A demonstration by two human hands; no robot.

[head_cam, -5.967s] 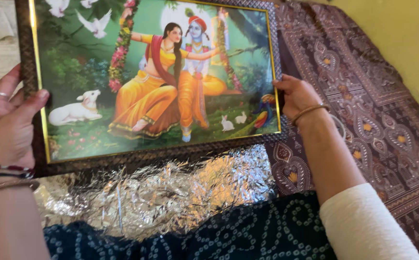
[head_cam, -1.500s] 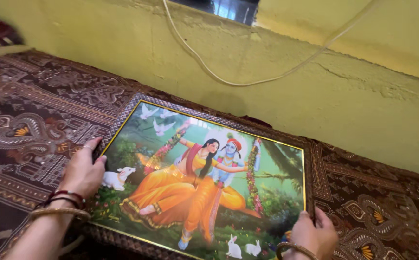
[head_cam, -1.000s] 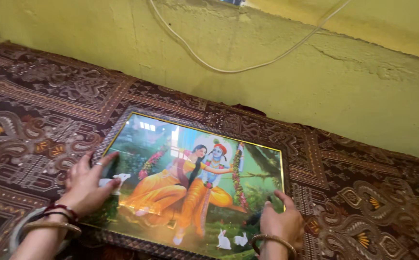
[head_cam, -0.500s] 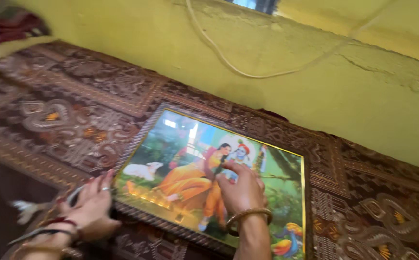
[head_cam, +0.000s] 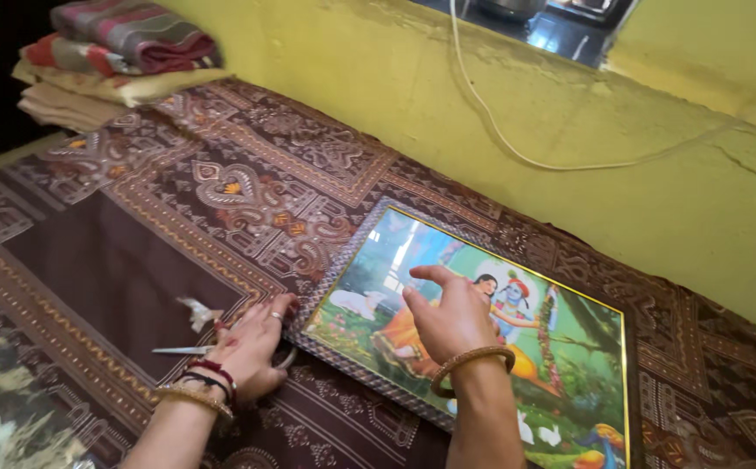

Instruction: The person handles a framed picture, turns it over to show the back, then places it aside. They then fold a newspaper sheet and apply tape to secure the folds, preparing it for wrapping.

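A patterned brown bedspread [head_cam: 221,200] runs along a yellow wall [head_cam: 378,78]. The framed picture [head_cam: 473,330] lies flat on it. The right hand [head_cam: 452,317] rests open on the glass; the left hand [head_cam: 252,352] grasps scissors [head_cam: 188,350] beside the frame, whose blades could scratch it.

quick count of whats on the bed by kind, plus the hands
framed picture: 1, lying flat on the patterned bedspread
scissors: 1, partly hidden under the left hand
folded blankets: 1 stack, at the far corner
white cable: 1, along the yellow wall
hands: 2, the right hand resting on the picture
total: 6
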